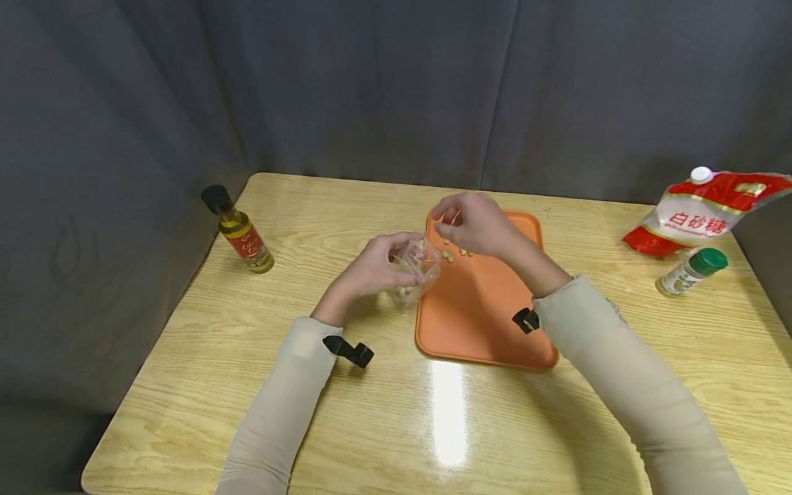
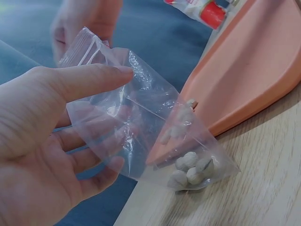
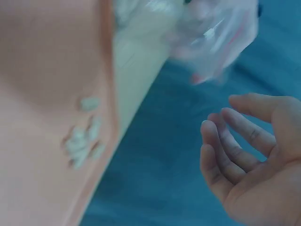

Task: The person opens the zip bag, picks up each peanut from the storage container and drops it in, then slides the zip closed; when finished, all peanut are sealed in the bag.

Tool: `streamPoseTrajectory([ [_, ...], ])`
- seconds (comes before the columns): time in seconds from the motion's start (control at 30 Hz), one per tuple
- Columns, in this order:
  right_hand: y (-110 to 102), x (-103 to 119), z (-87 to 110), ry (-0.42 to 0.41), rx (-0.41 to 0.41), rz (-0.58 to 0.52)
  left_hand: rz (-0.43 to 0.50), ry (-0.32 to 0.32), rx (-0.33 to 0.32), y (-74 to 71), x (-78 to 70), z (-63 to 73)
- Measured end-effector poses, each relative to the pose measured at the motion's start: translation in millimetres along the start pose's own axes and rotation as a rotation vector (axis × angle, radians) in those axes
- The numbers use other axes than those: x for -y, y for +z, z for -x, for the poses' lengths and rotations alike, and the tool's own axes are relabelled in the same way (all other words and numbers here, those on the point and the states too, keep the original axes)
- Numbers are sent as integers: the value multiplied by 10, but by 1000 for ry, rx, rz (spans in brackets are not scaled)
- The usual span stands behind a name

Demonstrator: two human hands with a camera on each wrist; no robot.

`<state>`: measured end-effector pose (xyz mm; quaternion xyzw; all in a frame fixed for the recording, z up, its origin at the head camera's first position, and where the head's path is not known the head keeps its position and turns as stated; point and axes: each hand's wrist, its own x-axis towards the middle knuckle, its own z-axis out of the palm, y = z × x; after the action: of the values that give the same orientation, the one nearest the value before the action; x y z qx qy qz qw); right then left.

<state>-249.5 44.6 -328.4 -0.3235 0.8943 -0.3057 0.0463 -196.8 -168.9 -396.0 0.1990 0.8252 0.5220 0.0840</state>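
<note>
Your left hand pinches the clear bag between thumb and fingers; pale nut-like pieces lie in its bottom corner, below your grip. Just right of that grip, your right hand curves loosely, thumb apart, holding nothing. The work looks partly done: beneath and beside it, loose pieces remain on the orange tray, not yet bagged.

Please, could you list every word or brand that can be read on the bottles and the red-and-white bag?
"白砂糖": large red characters on the red-and-white bag; its smaller lettering and gold emblem are too small to read surely.
Black-capped bottle: label too blurred.
Green-capped bottle: label too small.
</note>
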Motion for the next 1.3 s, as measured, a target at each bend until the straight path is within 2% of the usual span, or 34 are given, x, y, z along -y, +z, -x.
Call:
streamPoseTrajectory([
  [0.13,40,-292,-64,111,-22,40,-19,-5,-20,3,7,0],
  [0.27,113,-578,-66,195,-4,72,-36,-8,-20,6,19,2],
  [0.37,179,-761,-63,199,19,101,-37,-9,-18,2,21,3],
  [0.53,280,-955,-96,153,50,151,-39,-4,-23,2,24,0],
  [0.77,382,-1059,-130,109,102,153,-25,-18,-26,0,22,17],
  [1.3,357,-1078,-87,95,83,173,-42,-17,-23,-10,37,23],
])
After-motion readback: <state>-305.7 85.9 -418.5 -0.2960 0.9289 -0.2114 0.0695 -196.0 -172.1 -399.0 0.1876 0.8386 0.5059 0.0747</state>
